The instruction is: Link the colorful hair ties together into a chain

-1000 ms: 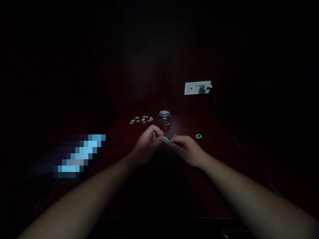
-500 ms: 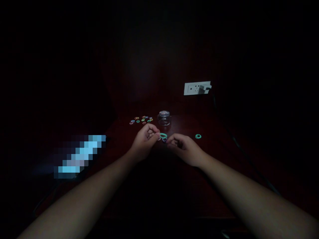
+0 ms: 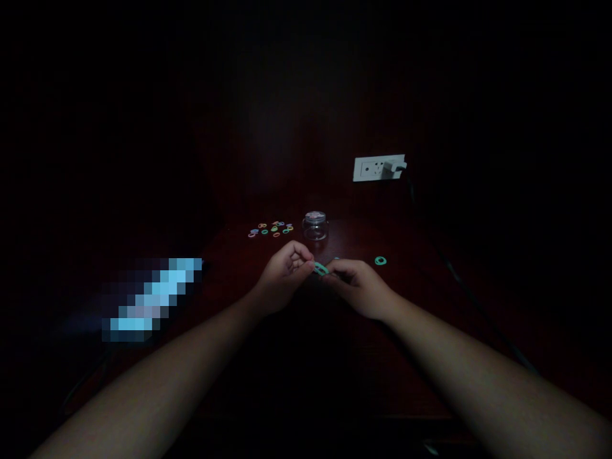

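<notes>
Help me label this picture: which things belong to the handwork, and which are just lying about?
Likely belonging:
green band between left hand and right hand
loose coloured bands
green loop, right

Apparently just there:
wall socket
pixelated object
lidded jar, role unclear

Two hands, one left hand (image 3: 283, 278) and one right hand (image 3: 359, 288), with at least one green band (image 3: 321, 266) between their fingertips. One green coil (image 3: 377, 261) right of the right hand, its loops too small to count. Beyond the left hand, roughly a dozen small coloured bands (image 3: 274, 228), some overlapping. One jar (image 3: 315, 229) beyond both hands; farther past the right hand, one wall socket (image 3: 368, 169) bearing one plug (image 3: 394, 166).
</notes>
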A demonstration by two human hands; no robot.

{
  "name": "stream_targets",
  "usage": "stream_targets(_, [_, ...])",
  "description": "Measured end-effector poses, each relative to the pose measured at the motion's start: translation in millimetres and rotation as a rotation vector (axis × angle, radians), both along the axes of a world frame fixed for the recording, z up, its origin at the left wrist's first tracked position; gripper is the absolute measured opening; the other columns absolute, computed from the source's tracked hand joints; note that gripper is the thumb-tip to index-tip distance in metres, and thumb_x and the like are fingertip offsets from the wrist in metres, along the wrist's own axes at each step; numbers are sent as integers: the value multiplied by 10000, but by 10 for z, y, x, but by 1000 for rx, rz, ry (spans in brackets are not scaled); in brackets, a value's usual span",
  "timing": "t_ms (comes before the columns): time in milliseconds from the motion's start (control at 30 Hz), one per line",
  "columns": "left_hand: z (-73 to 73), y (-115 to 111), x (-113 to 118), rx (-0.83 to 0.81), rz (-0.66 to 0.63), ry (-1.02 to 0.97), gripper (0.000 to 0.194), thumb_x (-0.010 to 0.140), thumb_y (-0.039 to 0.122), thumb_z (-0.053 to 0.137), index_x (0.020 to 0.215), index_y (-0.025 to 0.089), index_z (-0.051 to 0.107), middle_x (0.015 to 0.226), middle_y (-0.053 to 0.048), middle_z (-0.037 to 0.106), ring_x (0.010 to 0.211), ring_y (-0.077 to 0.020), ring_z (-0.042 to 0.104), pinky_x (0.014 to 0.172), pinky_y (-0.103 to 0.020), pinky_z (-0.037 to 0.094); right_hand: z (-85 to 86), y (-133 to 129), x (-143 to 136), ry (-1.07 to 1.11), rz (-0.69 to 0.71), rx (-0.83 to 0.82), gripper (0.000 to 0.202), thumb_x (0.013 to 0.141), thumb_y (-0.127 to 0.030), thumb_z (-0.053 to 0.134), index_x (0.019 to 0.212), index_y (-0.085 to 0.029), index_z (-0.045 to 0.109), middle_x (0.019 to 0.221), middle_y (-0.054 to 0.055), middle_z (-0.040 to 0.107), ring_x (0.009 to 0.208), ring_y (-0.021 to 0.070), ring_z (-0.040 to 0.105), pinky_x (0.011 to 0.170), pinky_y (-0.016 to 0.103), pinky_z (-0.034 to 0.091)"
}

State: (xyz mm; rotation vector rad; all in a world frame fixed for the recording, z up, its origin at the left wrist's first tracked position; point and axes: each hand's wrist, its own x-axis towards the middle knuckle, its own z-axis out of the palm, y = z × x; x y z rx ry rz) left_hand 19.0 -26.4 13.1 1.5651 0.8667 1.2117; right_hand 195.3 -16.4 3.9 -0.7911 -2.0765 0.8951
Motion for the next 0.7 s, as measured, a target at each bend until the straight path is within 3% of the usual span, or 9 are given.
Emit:
stream_targets(267, [3, 23, 10, 12, 38, -6, 147, 767, 215, 576, 818, 155, 452, 800, 3, 531, 623, -61, 476, 546, -169, 358, -28, 10, 11, -3, -35, -19, 171, 820, -286, 487, 779, -143, 572, 578, -34, 447, 523, 80, 392, 494, 203, 303])
stream_targets(600, [-66, 22, 0, 1, -58, 41, 147, 783, 235, 571, 837, 163, 455, 782, 7, 525, 631, -65, 472, 547, -174, 342, -27, 14, 1, 20, -65, -50, 201, 818, -330, 491, 855, -147, 566, 586, -34, 456, 507, 78, 382, 469, 201, 288])
stream_targets(700, [-66, 27, 1, -14, -80, 55, 149, 780, 233, 572, 837, 164, 453, 771, 10, 519, 619, -62, 464, 542, -174, 334, -41, 28, 6, -4, -78, -17, 206, 818, -325, 488, 783, -142, 575, 587, -26, 470, 522, 82, 394, 487, 206, 298])
